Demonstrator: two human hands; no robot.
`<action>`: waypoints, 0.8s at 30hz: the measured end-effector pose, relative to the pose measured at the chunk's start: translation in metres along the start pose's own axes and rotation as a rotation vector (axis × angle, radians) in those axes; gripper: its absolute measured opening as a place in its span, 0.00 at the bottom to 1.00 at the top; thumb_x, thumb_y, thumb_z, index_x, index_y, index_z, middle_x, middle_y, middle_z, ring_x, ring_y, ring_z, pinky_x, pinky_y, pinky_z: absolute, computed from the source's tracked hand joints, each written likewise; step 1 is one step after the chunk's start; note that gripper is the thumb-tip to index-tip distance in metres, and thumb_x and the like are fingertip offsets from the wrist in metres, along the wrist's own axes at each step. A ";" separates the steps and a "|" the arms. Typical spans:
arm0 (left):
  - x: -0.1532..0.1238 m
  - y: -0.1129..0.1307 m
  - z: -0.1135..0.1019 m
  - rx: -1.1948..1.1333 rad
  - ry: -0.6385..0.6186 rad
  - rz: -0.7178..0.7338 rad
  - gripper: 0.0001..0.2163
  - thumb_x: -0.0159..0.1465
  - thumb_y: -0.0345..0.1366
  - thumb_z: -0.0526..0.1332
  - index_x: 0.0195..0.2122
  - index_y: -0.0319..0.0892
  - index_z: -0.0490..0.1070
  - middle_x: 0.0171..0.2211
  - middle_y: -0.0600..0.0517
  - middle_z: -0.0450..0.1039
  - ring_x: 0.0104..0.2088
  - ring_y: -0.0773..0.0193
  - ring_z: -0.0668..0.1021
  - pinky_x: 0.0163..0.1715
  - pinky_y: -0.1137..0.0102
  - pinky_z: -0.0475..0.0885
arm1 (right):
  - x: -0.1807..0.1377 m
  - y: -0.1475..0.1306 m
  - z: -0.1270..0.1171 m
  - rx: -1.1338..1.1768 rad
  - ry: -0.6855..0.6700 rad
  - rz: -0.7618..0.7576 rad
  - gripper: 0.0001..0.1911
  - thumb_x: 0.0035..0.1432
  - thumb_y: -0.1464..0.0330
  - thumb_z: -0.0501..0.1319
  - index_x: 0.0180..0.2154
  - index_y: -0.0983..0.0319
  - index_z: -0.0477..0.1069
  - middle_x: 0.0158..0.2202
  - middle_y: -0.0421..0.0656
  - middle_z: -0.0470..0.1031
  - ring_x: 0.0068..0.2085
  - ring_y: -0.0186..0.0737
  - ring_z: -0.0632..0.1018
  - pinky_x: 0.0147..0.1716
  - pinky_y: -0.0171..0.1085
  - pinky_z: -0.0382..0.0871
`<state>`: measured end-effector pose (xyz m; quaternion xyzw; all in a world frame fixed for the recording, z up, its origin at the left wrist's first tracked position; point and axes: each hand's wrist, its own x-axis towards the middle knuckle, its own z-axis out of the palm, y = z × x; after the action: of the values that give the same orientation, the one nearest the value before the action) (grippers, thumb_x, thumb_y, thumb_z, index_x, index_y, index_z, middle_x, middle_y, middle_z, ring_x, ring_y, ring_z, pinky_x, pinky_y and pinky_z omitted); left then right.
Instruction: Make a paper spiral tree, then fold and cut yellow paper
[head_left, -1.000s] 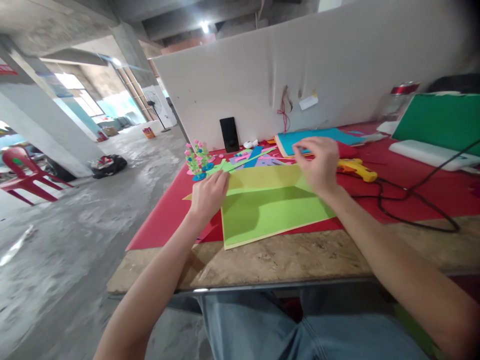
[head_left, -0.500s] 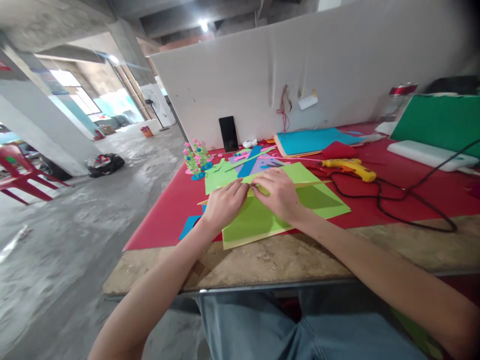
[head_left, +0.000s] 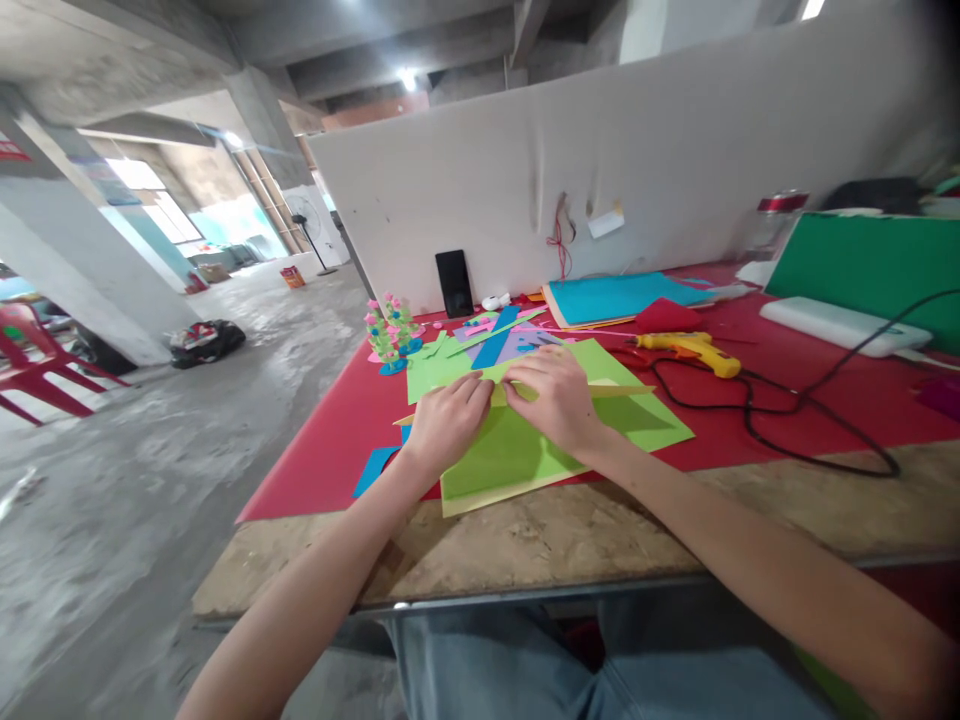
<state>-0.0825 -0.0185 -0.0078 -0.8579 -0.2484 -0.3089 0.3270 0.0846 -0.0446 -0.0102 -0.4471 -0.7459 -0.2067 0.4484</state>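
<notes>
A narrow yellow paper strip (head_left: pixel 622 391) is pinched in both hands and pokes out on either side of them. My left hand (head_left: pixel 452 418) has its fingers closed at the strip's middle. Close beside it, my right hand (head_left: pixel 551 395) grips the same strip between thumb and fingers. The exact fold under the fingertips is hidden. Beneath the hands lies a light green paper sheet (head_left: pixel 510 465), with a paler edge at the front. A blue paper piece (head_left: pixel 373 470) rests by my left wrist.
Small paper flower decorations (head_left: pixel 391 335) stand at the back left, near a black phone (head_left: pixel 454 284) leaning on the white partition. Purple and blue paper scraps (head_left: pixel 496 338) lie behind my hands. To the right are a yellow glue gun (head_left: pixel 694 350), its black cable (head_left: pixel 757 425) and a white power bank (head_left: pixel 844 325).
The camera view has tilted slightly, so the table sits lower in the picture. Both hands keep hold of the strip, nearly in the same place, and its right end looks flatter.
</notes>
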 end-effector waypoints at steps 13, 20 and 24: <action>-0.006 -0.040 -0.003 0.085 0.104 -0.168 0.06 0.61 0.30 0.53 0.34 0.41 0.70 0.34 0.54 0.76 0.35 0.67 0.77 0.26 0.75 0.65 | 0.001 0.077 -0.018 -0.238 0.069 0.238 0.08 0.50 0.72 0.56 0.26 0.62 0.73 0.30 0.39 0.75 0.33 0.38 0.73 0.38 0.39 0.58; -0.005 -0.037 -0.005 0.090 0.070 -0.190 0.06 0.61 0.31 0.53 0.32 0.41 0.69 0.33 0.54 0.76 0.31 0.68 0.77 0.23 0.75 0.62 | 0.006 0.080 -0.030 -0.257 0.178 0.315 0.07 0.53 0.70 0.55 0.28 0.64 0.72 0.32 0.43 0.75 0.33 0.39 0.73 0.36 0.39 0.60; -0.002 -0.012 -0.006 0.051 -0.002 -0.076 0.07 0.61 0.30 0.52 0.31 0.40 0.69 0.30 0.53 0.75 0.29 0.68 0.76 0.21 0.74 0.60 | 0.008 0.025 -0.021 -0.079 0.156 0.001 0.07 0.55 0.71 0.54 0.31 0.62 0.70 0.34 0.40 0.74 0.37 0.36 0.72 0.45 0.40 0.58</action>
<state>-0.0929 -0.0153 -0.0008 -0.8396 -0.2889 -0.3139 0.3364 0.1145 -0.0424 0.0053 -0.4474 -0.6997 -0.2697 0.4874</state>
